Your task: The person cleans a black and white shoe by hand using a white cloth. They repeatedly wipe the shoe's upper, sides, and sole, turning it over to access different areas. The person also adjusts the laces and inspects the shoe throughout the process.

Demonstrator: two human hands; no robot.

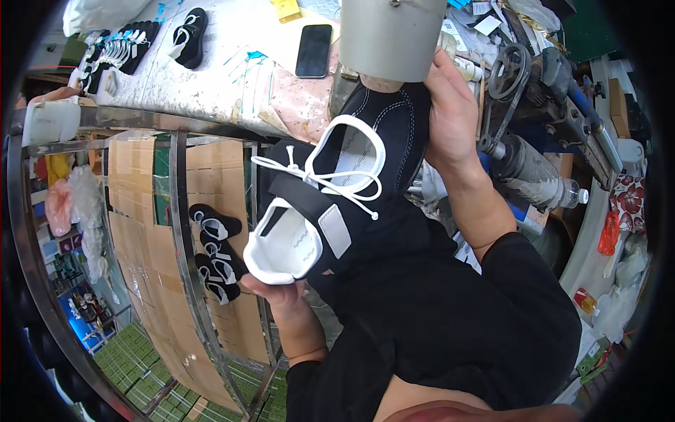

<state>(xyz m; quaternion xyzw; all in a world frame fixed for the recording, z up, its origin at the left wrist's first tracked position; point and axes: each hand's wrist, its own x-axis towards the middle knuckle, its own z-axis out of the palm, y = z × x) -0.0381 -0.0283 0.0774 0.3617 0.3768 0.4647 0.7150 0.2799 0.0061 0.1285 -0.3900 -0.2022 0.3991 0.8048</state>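
Note:
A black sandal-like shoe (pixel 404 133) with white edging, a white drawstring lace and a black strap with a pale grey end is held up in front of me. Its toe reaches under a grey cylindrical machine part (pixel 392 42); whether they touch I cannot tell. My left hand (pixel 278 290) grips the white-lined heel from below, thumb at the rim, other fingers mostly hidden beneath. At the toe's right edge, my right hand (pixel 453 112) is wrapped round the shoe, its fingertips partly behind the cylinder.
On the worn bench (pixel 232 84) lie a phone (pixel 313 50), a similar shoe (pixel 188 39) and a row of shoes (pixel 130 48). Another person's hand (pixel 56 95) is at far left. Several shoes (pixel 218 253) rest on cardboard below. A handwheel (pixel 510 74) stands right.

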